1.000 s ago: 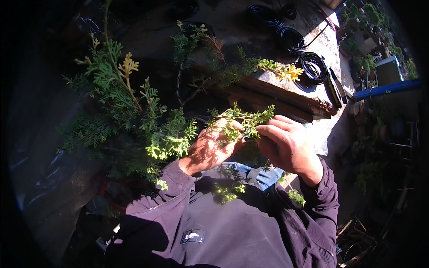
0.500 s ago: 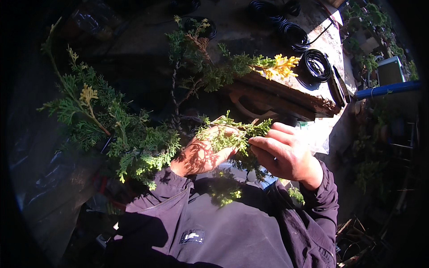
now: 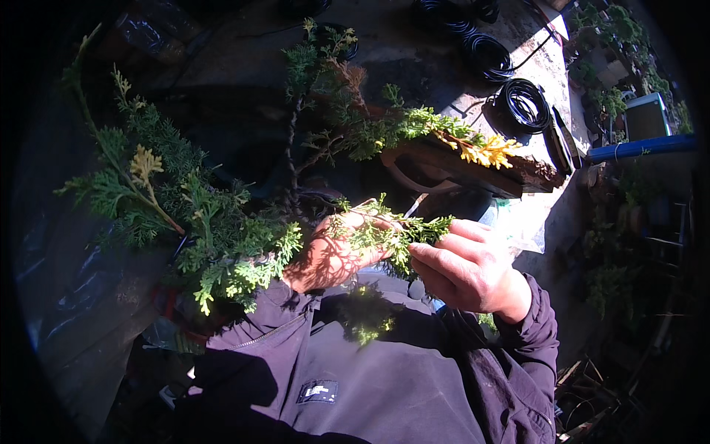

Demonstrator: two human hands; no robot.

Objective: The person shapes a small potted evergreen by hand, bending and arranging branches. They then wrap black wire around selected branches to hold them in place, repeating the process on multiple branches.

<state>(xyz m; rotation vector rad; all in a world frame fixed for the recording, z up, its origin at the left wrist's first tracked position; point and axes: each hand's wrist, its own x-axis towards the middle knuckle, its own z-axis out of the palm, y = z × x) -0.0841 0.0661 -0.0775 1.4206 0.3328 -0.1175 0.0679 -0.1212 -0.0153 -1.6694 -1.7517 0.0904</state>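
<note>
A small juniper-like conifer spreads before me, with a dark, twisted stem (image 3: 293, 152) and scaly green foliage. My left hand (image 3: 329, 259), dappled with leaf shadow, is closed around a green sprig (image 3: 388, 235); leaves partly cover its fingers. At the outer end of that sprig, my right hand (image 3: 473, 268) has its fingers bent and pinched on the foliage. A fuller branch (image 3: 240, 263) lies left of my left hand. Higher up, another branch reaches right and ends in a yellow tip (image 3: 484, 150).
Coils of black wire (image 3: 525, 106) lie on the sunlit worktop behind the plant. A wooden block (image 3: 473, 166) stands beneath the yellow-tipped branch. To the right are a blue bar (image 3: 640, 148) and more greenery. Clear plastic (image 3: 526, 226) shows beside my right hand.
The yellow-tipped branch has shifted right and slightly down. Both hands stay on the sprig, with only small movements of the right fingers.
</note>
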